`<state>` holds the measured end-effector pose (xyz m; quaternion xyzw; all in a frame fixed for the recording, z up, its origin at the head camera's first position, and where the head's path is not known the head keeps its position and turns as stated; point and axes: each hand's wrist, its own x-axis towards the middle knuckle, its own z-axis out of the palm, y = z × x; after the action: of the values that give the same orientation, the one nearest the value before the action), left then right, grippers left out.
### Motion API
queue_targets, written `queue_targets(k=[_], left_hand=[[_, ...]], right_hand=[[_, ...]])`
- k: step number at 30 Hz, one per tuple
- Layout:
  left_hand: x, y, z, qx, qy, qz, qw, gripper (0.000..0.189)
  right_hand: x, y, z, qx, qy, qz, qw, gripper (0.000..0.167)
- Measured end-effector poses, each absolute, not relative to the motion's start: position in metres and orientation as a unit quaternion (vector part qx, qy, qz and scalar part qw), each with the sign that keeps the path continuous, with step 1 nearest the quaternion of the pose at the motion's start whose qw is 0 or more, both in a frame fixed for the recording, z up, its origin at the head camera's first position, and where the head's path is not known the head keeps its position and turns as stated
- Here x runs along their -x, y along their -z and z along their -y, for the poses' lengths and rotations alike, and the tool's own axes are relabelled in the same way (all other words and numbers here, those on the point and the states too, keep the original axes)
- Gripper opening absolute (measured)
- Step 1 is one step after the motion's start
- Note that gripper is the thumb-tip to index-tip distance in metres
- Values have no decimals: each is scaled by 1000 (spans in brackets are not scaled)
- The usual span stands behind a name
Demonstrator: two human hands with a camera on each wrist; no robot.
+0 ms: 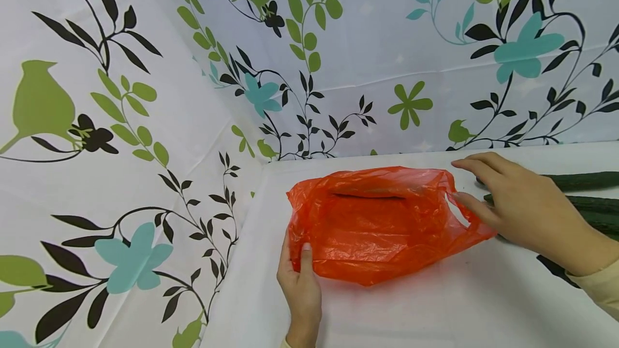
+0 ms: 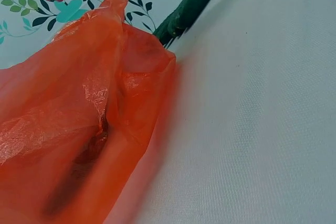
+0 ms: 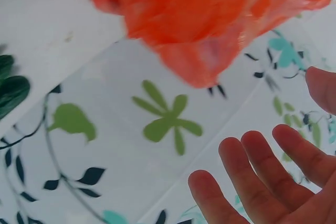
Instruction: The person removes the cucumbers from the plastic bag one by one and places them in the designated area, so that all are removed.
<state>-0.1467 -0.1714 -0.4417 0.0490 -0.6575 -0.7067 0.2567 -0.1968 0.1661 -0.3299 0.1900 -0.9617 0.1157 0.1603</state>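
A red-orange plastic bag (image 1: 367,230) stands with its mouth spread, on or just over the white surface. At the bag's left side my left hand (image 1: 302,289) grips it, thumb on the near face and the other fingers mostly hidden by the plastic. My right hand (image 1: 519,205) is held beside the bag's right handle loop, its fingers apart. In the right wrist view the fingers of that hand (image 3: 268,182) are spread, with a gap between them and the bag (image 3: 194,35). The left wrist view shows the bag (image 2: 105,93) close up, but not the left hand.
Dark green cucumbers (image 1: 592,180) lie at the right, partly behind the right hand and forearm. A dark item (image 1: 556,270) shows under that forearm, its kind unclear. Patterned cloth (image 1: 358,63) with leaves and birds rises behind and at the left of the white surface (image 1: 387,316).
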Motion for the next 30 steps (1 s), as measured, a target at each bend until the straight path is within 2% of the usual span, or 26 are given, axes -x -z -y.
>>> queue_targets(k=[6, 12, 19, 30], left_hand=[[147, 442, 171, -57, 701, 665, 254, 56], [145, 442, 170, -57, 705, 664, 244, 63], [145, 441, 169, -58, 701, 667, 243, 77], [145, 441, 168, -58, 678, 691, 244, 81]], right_hand=[[197, 319, -140, -247, -136, 938, 201, 61], [199, 313, -112, -277, -164, 924, 208, 54], [204, 306, -84, -300, -189, 910, 213, 55], [214, 298, -51, -311, -266, 886, 220, 53]])
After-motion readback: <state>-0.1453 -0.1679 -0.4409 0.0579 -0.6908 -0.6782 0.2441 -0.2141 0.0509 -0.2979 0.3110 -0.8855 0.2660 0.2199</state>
